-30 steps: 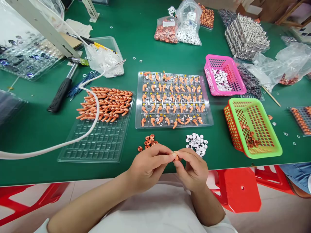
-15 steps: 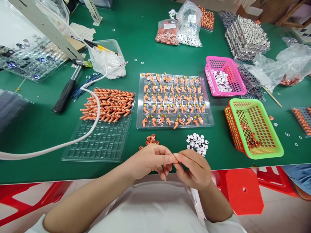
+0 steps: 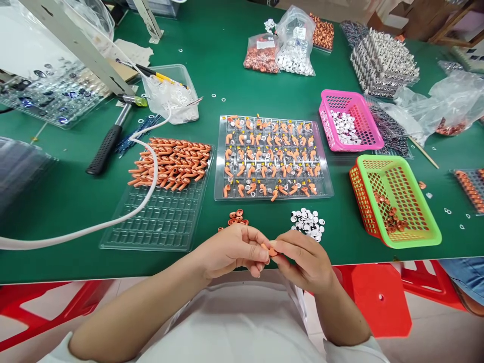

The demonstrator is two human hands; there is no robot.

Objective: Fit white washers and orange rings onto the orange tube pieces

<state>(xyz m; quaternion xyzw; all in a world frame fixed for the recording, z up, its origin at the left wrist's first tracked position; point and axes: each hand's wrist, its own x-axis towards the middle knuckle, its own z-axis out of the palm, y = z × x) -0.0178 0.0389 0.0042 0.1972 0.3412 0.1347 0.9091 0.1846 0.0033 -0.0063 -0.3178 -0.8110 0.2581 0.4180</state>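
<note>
Between my two hands, close to the table's front edge, is a small orange earbud shell [image 3: 272, 251], mostly covered by fingers. My left hand [image 3: 242, 252] pinches one end between thumb and fingers, while my right hand [image 3: 304, 259] grips the other. Just beyond the left hand lies a small pile of copper-orange caps [image 3: 237, 218]. White round pieces [image 3: 308, 223] are heaped beyond the right hand. A clear tray [image 3: 218, 189] farther off carries rows of orange earbud parts with yellow bits and thin wires.
Left of centre, a ridged plastic tray [image 3: 147, 227] bears stacked orange stems [image 3: 170, 164], with a white cable [image 3: 143, 206] across it. A hammer [image 3: 108, 146] lies farther left. Pink [image 3: 363, 103] and green [image 3: 434, 222] baskets stand right. Filled bags [image 3: 297, 45] sit at the back.
The fingers have shifted slightly, and more of the orange earbud shell shows between my hands. The view has moved a little; the trays and baskets stay put.
</note>
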